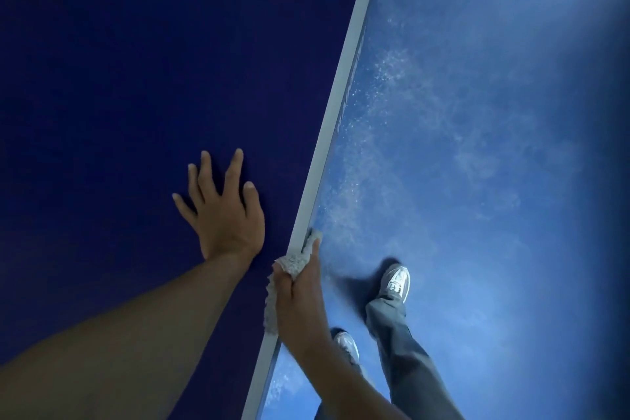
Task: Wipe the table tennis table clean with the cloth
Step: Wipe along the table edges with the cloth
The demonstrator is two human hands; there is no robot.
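The dark blue table tennis table (136, 78) fills the view from 7 round to 12 o'clock, and its pale edge strip (344, 89) runs slantwise from 6 o'clock up to 1 o'clock. The left hand (225, 211) lies flat on the table top just below the centre, palm down with fingers straight and spread, holding nothing. At 4 o'clock from it, close beside, the right hand (300, 300) curls its fingers round a fluffy grey-white cloth (295, 262) and presses it against the edge strip. A fold pokes out past the fingertips and more hangs by the thumb. Beyond the edge, from 1 to 5 o'clock, lies a blue floor (477, 147) flecked with pale dust. On it stand two grey shoes (395, 281) and a grey trouser leg (402, 351).
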